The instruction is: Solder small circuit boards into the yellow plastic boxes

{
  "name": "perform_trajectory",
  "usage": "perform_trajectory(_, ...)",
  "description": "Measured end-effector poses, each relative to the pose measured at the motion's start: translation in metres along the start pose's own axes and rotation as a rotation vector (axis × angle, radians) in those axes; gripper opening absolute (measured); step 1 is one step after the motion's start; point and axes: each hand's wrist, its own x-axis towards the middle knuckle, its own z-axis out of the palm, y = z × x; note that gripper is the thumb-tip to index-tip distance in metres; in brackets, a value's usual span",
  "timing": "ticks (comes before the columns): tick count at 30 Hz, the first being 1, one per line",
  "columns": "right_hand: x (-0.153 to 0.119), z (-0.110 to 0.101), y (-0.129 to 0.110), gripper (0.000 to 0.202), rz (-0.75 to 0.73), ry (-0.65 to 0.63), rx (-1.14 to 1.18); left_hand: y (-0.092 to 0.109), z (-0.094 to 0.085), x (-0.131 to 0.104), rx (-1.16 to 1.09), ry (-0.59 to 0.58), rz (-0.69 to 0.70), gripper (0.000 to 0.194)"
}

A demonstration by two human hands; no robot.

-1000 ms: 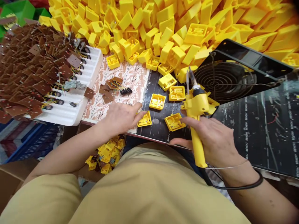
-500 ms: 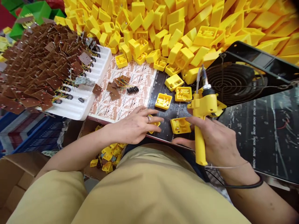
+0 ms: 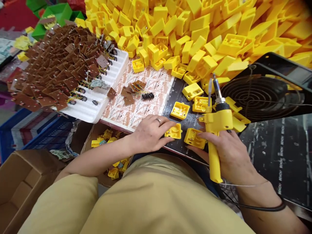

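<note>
My right hand (image 3: 232, 156) is wrapped round a yellow soldering gun (image 3: 214, 159), its metal tip pointing up and away from me. The thumb of that hand reaches to an open yellow case (image 3: 195, 138) at the bench's near edge. With thumb and fingers, my left hand (image 3: 152, 133) grips the left side of a small yellow case half (image 3: 174, 131) lying on the black bench top. Further back lie another open yellow case (image 3: 180, 110), a case with small parts inside (image 3: 200, 104) and one with its grille side up (image 3: 192, 91).
A large heap of yellow cases (image 3: 170, 26) fills the back. Brown circuit boards (image 3: 56, 65) are piled on a white foam tray (image 3: 97, 107) at left. A black fan (image 3: 260, 89) stands at right. Cardboard boxes (image 3: 26, 175) and a blue crate (image 3: 41, 133) sit lower left.
My left hand has drawn its fingers back from over the small case half to its left side, uncovering it. The view has swung left; the right hand still holds the soldering gun.
</note>
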Motion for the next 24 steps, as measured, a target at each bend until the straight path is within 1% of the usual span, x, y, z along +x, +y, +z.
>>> perform_trajectory(2,-0.002,0.001,0.0,0.047,0.009,0.019,0.013,-0.007,-0.009,0.006,-0.005,0.023,-0.003,0.05)
perform_trajectory(4,-0.006,0.002,0.001,0.054,0.036,0.035,0.039,-0.026,-0.029,0.013,0.008,0.068,-0.053,0.046)
perform_trajectory(5,-0.008,0.002,0.001,0.058,0.053,0.054,0.053,-0.039,-0.041,0.016,0.033,0.088,-0.107,0.038)
perform_trajectory(7,-0.011,0.002,0.002,0.065,0.088,0.114,0.072,-0.071,-0.066,0.024,0.088,0.045,-0.229,0.026)
perform_trajectory(9,-0.014,0.004,0.002,0.067,0.107,0.177,0.07,-0.104,-0.086,0.034,0.141,0.0,-0.314,0.022)
perform_trajectory(10,-0.015,0.005,0.002,0.065,0.111,0.2,0.059,-0.118,-0.093,0.04,0.153,-0.031,-0.326,0.021)
perform_trajectory(11,-0.015,0.007,0.002,0.061,0.114,0.212,0.042,-0.13,-0.096,0.046,0.16,-0.071,-0.321,0.021)
perform_trajectory(13,-0.016,0.01,0.002,0.052,0.12,0.231,-0.003,-0.147,-0.097,0.06,0.161,-0.2,-0.271,0.023)
perform_trajectory(15,-0.017,0.012,0.002,0.043,0.126,0.251,-0.047,-0.155,-0.094,0.075,0.156,-0.377,-0.205,0.028)
perform_trajectory(17,-0.019,0.014,0.002,0.038,0.134,0.262,-0.072,-0.159,-0.091,0.09,0.148,-0.558,-0.152,0.034)
perform_trajectory(19,-0.022,0.016,0.003,0.037,0.139,0.269,-0.08,-0.165,-0.091,0.103,0.142,-0.672,-0.132,0.038)
perform_trajectory(21,-0.025,0.017,0.004,0.038,0.145,0.281,-0.076,-0.174,-0.093,0.113,0.129,-0.712,-0.185,0.043)
perform_trajectory(24,-0.027,0.018,0.005,0.038,0.169,0.293,-0.076,-0.191,-0.093,0.122,0.15,-0.651,-0.339,0.038)
